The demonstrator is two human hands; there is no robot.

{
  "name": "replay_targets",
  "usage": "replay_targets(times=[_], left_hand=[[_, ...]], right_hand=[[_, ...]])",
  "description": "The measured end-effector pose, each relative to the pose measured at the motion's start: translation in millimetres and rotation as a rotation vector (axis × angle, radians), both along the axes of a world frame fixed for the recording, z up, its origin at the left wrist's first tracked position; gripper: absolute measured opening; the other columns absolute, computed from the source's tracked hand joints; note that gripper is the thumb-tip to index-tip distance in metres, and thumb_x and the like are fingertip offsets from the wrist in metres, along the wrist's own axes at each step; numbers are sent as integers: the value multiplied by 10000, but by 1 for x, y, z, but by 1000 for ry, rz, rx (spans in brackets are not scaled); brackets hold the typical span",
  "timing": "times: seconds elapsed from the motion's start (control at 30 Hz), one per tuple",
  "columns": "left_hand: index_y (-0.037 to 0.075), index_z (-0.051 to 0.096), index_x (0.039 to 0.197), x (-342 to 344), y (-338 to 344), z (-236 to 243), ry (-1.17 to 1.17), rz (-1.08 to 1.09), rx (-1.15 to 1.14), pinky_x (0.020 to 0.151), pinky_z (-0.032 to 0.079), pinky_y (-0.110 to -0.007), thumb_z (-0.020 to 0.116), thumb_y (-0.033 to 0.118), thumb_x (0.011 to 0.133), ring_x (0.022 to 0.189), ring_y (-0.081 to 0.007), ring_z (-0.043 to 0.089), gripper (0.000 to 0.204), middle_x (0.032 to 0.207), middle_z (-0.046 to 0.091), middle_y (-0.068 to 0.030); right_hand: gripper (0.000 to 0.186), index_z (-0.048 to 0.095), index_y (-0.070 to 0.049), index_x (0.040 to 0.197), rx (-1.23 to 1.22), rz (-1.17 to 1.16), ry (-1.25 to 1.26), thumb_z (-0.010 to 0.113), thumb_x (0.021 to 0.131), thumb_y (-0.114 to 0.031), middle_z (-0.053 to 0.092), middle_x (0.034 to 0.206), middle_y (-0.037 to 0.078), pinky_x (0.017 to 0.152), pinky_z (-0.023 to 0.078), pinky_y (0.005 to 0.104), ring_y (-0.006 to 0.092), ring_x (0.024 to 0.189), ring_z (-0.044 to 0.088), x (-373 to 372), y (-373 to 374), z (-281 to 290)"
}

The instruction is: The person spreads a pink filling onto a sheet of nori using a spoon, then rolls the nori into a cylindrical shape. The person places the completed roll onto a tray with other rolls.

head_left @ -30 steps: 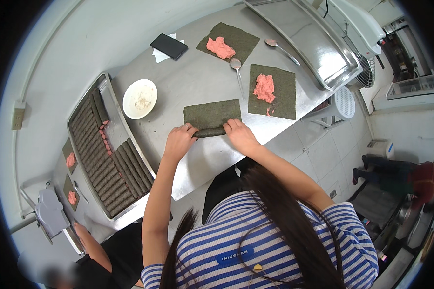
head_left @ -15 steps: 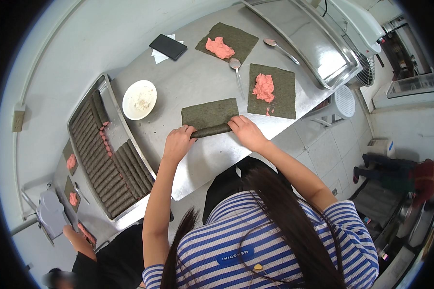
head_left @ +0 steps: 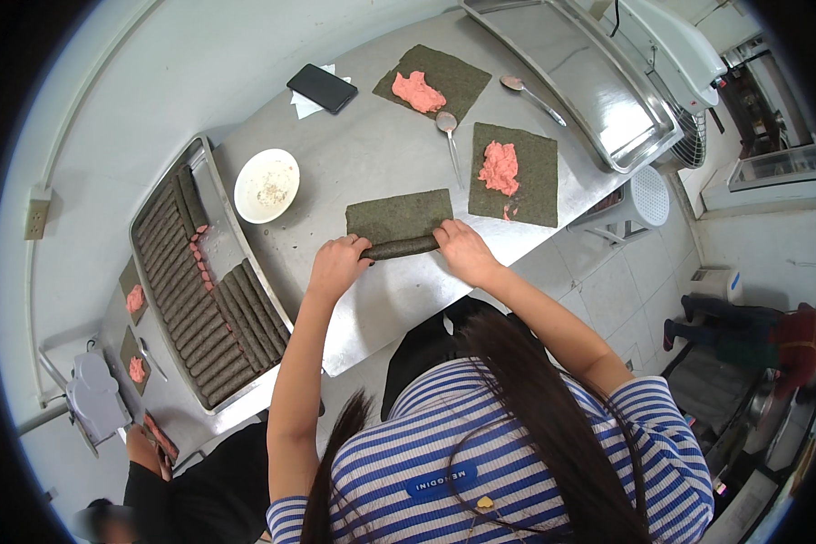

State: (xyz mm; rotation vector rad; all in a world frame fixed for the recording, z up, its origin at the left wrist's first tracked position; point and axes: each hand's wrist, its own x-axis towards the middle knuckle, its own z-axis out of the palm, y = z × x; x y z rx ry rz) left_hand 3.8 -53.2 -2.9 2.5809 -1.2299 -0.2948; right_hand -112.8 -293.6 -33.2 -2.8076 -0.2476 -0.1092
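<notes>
A dark green seaweed sheet lies on the steel table, its near edge rolled into a tube. My left hand has its fingers curled over the tube's left end. My right hand grips the right end the same way. The far part of the sheet is still flat. Any filling inside the tube is hidden. To the right of my right hand lies a flat seaweed sheet with a lump of pink paste. Farther back is a second sheet with pink paste.
A metal tray full of seaweed rolls stands at the left, beside a white bowl. Two spoons, a black phone and a large tray occupy the far side. A co-worker is at the lower left.
The tube is rolled slightly farther away from me, and less of the sheet lies flat. At the lower left, the co-worker's arm has shifted. The whole view has moved slightly.
</notes>
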Motion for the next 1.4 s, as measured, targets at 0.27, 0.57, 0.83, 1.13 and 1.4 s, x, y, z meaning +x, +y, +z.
replay_targets(times=[0.27,0.57,0.83,1.13,1.4], left_hand=[[90,651,964,1,-2,10,58,-13,10,755,516,-384,759,172,708,855,-264,631,290,902,633,-72],[81,629,952,0,8,-1,88,15,-33,768,515,-390,740,98,704,872,-275,625,272,876,637,-84],[67,633,942,3,5,3,127,37,8,780,512,-402,717,121,724,883,-297,631,240,910,658,-88],[81,639,955,5,3,2,139,65,36,758,519,-406,721,124,733,865,-295,640,241,887,658,-86],[80,624,935,11,1,0,219,117,12,741,517,-419,734,102,713,849,-314,648,248,876,685,-92]], right_hand=[[168,566,30,898,22,-107,-3,548,735,-5,546,941,158,813,508,366,300,934,565,-9,2,-4],[207,572,35,946,-2,-145,-6,545,749,-20,539,962,155,836,496,363,297,947,560,-14,7,-6],[363,560,30,1124,92,6,-36,554,770,-49,519,1080,135,924,450,370,301,1026,528,9,35,6],[196,584,20,943,36,-108,-46,543,763,-45,545,965,133,855,485,364,283,963,553,-5,20,-8],[277,574,35,1017,36,-123,36,547,752,-41,553,1061,163,897,477,361,300,1021,552,-8,1,5]])
